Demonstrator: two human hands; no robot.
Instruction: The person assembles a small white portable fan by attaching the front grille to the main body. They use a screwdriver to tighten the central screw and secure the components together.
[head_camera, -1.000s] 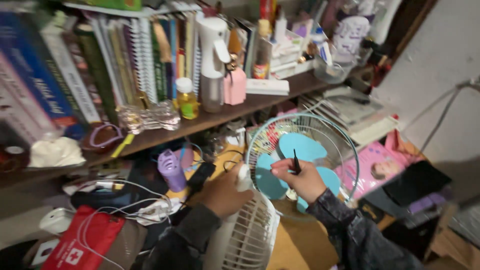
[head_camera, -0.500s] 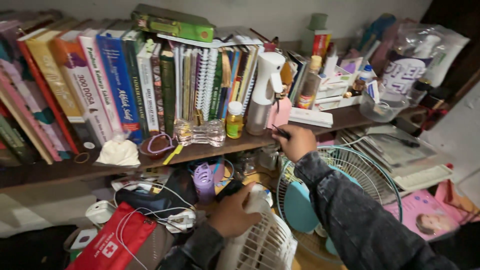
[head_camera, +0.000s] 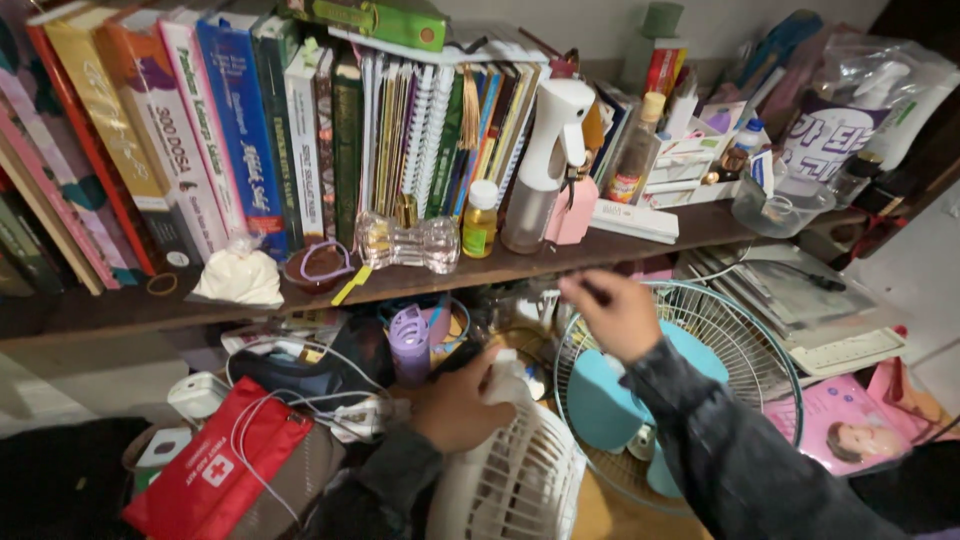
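My left hand (head_camera: 455, 408) grips the white top of a fan body (head_camera: 515, 480), whose ribbed white rear cover sits at the bottom centre. My right hand (head_camera: 618, 316) hovers just below the wooden shelf edge (head_camera: 520, 265), above the round wire fan guard (head_camera: 745, 335). Its fingers are pinched on a thin black tool (head_camera: 596, 293), of which only a short dark end shows. Teal fan blades (head_camera: 600, 405) lie inside the guard, partly hidden by my dark right sleeve.
The shelf carries upright books (head_camera: 240, 130), a white spray bottle (head_camera: 548, 150), a small yellow bottle (head_camera: 480, 222) and a clear glass piece (head_camera: 405, 243). Below lie a red first-aid pouch (head_camera: 215, 472), white cables (head_camera: 310, 400), a purple cup (head_camera: 408, 345) and a pink booklet (head_camera: 850, 425).
My right hand reached from the fan blades up to the shelf edge, then dropped back a little toward the guard, still pinching the black tool. My left hand stayed on the fan.
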